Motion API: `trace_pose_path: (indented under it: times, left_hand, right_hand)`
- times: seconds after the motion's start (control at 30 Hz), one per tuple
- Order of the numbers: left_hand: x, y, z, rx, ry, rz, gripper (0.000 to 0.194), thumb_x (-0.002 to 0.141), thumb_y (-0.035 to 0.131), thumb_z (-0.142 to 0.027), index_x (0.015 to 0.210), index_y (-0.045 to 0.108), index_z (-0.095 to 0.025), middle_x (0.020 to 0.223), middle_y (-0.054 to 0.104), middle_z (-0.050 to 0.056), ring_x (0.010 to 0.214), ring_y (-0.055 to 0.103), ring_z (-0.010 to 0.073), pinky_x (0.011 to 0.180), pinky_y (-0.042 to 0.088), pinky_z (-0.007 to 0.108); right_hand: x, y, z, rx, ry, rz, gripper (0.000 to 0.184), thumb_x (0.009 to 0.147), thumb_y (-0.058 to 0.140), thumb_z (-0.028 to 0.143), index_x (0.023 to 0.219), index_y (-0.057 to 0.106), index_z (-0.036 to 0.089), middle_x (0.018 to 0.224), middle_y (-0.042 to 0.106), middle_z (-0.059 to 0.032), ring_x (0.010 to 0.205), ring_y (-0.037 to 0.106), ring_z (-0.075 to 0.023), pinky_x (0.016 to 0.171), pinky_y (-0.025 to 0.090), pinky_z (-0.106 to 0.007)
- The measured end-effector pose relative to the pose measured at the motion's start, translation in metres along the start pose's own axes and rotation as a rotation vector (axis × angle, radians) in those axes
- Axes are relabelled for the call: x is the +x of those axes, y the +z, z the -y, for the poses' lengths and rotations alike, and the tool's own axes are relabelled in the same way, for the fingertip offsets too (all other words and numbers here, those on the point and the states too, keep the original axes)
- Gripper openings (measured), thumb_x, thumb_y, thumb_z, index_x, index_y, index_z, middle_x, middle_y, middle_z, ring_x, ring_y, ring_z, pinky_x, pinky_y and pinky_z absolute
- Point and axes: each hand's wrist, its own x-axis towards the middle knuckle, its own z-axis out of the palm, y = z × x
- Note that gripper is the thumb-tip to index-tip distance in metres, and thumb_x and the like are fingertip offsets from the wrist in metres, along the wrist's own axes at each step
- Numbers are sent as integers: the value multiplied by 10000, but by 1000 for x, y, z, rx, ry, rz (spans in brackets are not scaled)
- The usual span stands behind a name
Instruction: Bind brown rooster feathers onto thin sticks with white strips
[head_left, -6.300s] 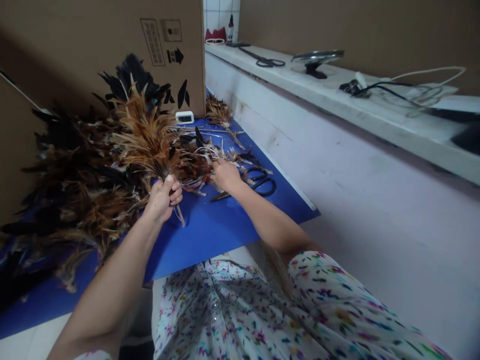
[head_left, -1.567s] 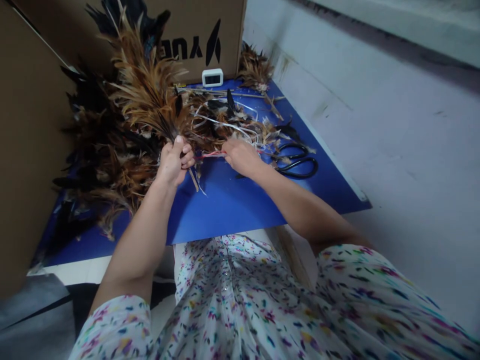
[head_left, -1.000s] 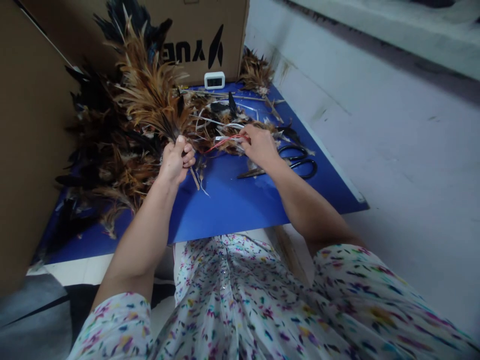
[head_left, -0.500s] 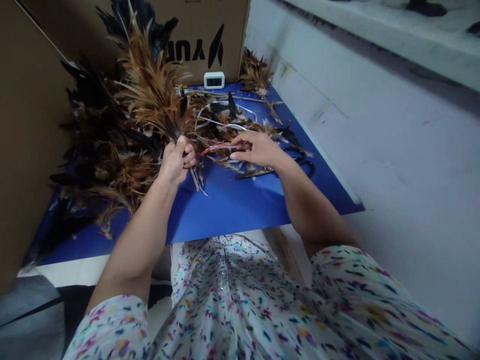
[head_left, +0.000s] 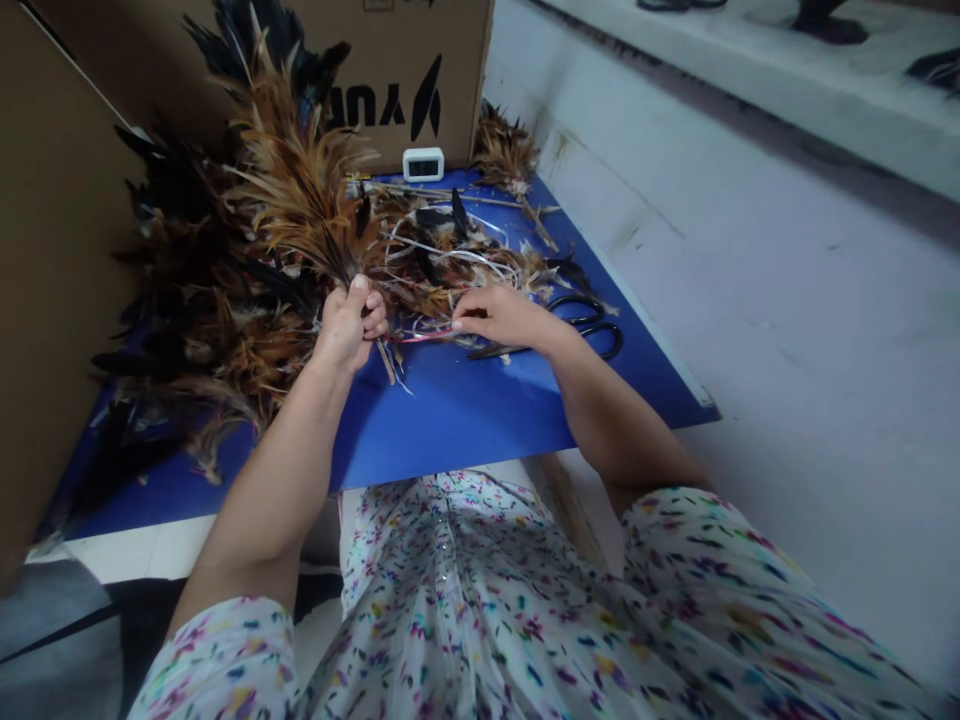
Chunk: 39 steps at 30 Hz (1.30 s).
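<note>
My left hand (head_left: 351, 320) is wrapped round the base of an upright feather bunch (head_left: 296, 180), brown below with black plumes at its top. A thin stick end (head_left: 386, 362) pokes out beneath the fist. From that fist a pink-red string (head_left: 420, 337) runs right to my right hand (head_left: 495, 315), where thumb and fingertips pinch it. Black-handled scissors (head_left: 585, 325) lie on the table just beyond my right wrist, their blades partly behind it. Loose feathers and white strips (head_left: 457, 250) lie behind both hands.
A heap of brown and black feathers (head_left: 225, 340) covers the left of the blue table (head_left: 450, 430). At the back stand a small white digital clock (head_left: 423, 165), a cardboard box (head_left: 420, 60) and another feather bunch (head_left: 506, 145). A pale wall (head_left: 637, 200) borders the right side.
My right hand has come down and slightly left, its fingers closing more tightly on the string, which now runs lower. My left hand still holds the feather bunch in nearly the same place.
</note>
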Motion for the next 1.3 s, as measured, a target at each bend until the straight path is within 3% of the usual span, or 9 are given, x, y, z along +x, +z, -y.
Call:
trace_pose_path:
  times: [0.13,0.23,0.37,0.5,0.73,0.9,1.03,1.17,1.3]
  left_hand:
    - [0,0,0,-12,6,0,324,942,610,-262,700,413,-177,556,396,-76,374,266,6,344,195,126]
    - [2,-2,3,-13,15,13,318,954,589,-266,710,406,-174,563,406,-79,377,278,2,352,198,117]
    - [4,-5,5,-7,25,31,304,945,602,-278,731,412,-177,569,409,-82,377,280,3,354,201,117]
    - [4,-5,5,0,24,17,333,930,626,-284,714,395,-179,567,409,-81,376,277,2,353,199,115]
    - [4,-4,5,-7,28,24,331,937,617,-284,712,399,-177,575,415,-75,380,280,1,354,201,117]
    - [4,-5,4,-11,18,18,348,915,648,-291,711,389,-181,573,404,-81,379,271,0,351,198,115]
    - [5,-5,5,-7,22,21,361,919,641,-294,699,379,-180,576,402,-79,380,274,-1,351,200,114]
    - [5,-6,5,-12,34,32,337,961,567,-261,692,382,-175,581,399,-75,374,275,-1,347,193,118]
    - [5,-6,6,-18,39,43,343,962,564,-249,691,366,-177,582,398,-77,372,275,-2,347,193,116]
  right_hand:
    - [9,7,3,-76,-10,-136,111,855,630,220,869,729,170,896,700,-49,789,599,-155,788,429,-294]
    - [23,10,6,-202,26,-160,168,858,639,201,992,730,156,1012,692,-76,863,621,-176,829,449,-312]
    - [43,12,16,-388,99,-75,307,888,647,286,1158,695,148,1190,669,-133,1070,633,-268,910,470,-377]
    - [60,15,25,-516,221,55,505,869,674,432,1257,636,110,1300,621,-202,1121,631,-348,888,502,-430]
    - [73,26,16,-522,306,99,346,939,558,308,1197,678,110,1279,651,-204,1145,637,-322,922,495,-414]
    - [70,28,4,-439,279,-18,279,952,502,252,1098,689,105,1212,680,-194,1116,644,-311,905,485,-386]
    - [69,19,-4,-280,292,-153,151,912,562,233,912,670,128,972,717,-132,955,664,-265,842,488,-351]
    - [70,10,-12,58,299,-289,129,884,595,221,767,571,174,685,628,-16,657,608,-173,694,498,-318]
    - [68,7,-12,478,332,-372,72,875,575,173,808,549,187,614,598,26,515,554,-127,544,456,-266]
